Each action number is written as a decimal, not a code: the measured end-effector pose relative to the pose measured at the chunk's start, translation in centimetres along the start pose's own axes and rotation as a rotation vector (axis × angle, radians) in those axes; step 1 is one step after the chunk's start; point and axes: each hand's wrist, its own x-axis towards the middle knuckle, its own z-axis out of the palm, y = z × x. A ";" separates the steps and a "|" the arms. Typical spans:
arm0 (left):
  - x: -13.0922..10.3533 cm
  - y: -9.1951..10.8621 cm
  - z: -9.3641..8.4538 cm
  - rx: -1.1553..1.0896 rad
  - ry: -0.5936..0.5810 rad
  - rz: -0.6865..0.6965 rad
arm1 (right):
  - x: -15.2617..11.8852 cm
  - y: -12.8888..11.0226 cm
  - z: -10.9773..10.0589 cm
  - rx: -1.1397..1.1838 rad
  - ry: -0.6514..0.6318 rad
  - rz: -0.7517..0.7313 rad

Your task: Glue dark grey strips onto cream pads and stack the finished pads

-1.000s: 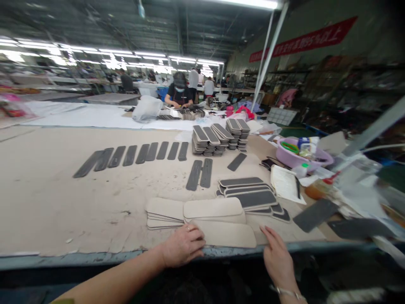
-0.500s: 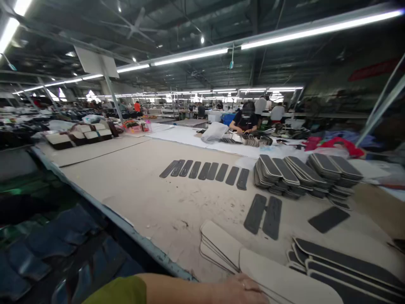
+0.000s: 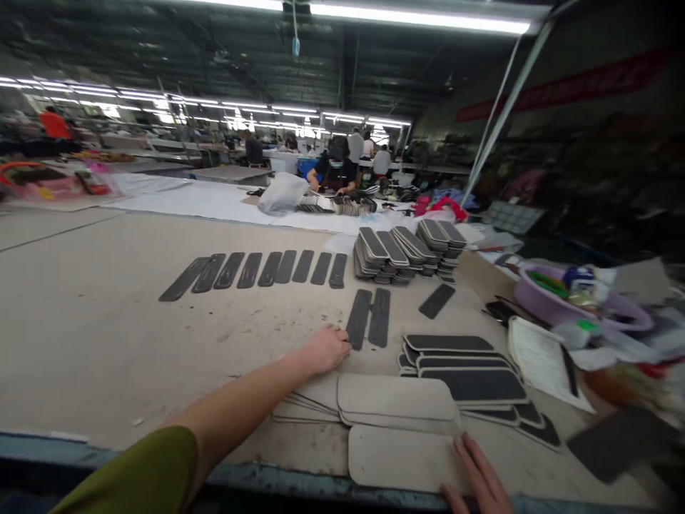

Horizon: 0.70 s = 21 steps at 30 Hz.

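Observation:
My left hand (image 3: 325, 348) reaches over the table, its partly curled fingers at the lower end of a dark grey rounded panel (image 3: 359, 318). It appears to hold nothing, though its palm side is hidden. A second dark panel (image 3: 379, 318) lies alongside. At the bottom, my right hand (image 3: 480, 477) has fingers and thumb on the right end of a beige rounded panel (image 3: 401, 457) near the table edge. Behind that panel lies a fanned pile of beige panels (image 3: 396, 396). Dark panels with pale edges (image 3: 476, 385) overlap to the right.
Farther back run a row of dark panels (image 3: 249, 270) and tall panel stacks (image 3: 393, 246). A purple basin (image 3: 583, 307) and a paper sheet (image 3: 540, 357) are at right. Across the table, a person (image 3: 335, 171) works beside a plastic bag (image 3: 283, 194).
The view has swung right. My left hand has moved from the beige pile to the dark panels. My right hand has come into view at a beige panel lying apart at the front.

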 end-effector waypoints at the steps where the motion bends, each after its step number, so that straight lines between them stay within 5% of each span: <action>1: 0.5 -0.1 0.4 0.007 -0.011 0.015 | -0.1 -0.7 -0.4 0.033 0.012 0.060; 5: 1.7 -0.2 1.4 0.037 -0.049 0.060 | -0.7 -2.7 -1.6 0.137 0.114 0.249; 12: 2.9 0.2 0.8 0.026 -0.028 0.040 | -0.8 -5.1 -3.5 0.258 0.256 0.363; 15: 2.9 0.8 -1.4 -0.001 0.077 -0.075 | -1.1 -5.6 -4.2 0.328 0.329 0.411; 18: 1.7 2.1 -5.5 -0.061 0.236 -0.215 | -1.2 -6.8 -4.6 0.557 0.374 0.527; 21: -1.3 4.4 -10.0 -0.429 0.438 -0.341 | -0.2 -9.3 -4.6 0.910 0.346 0.675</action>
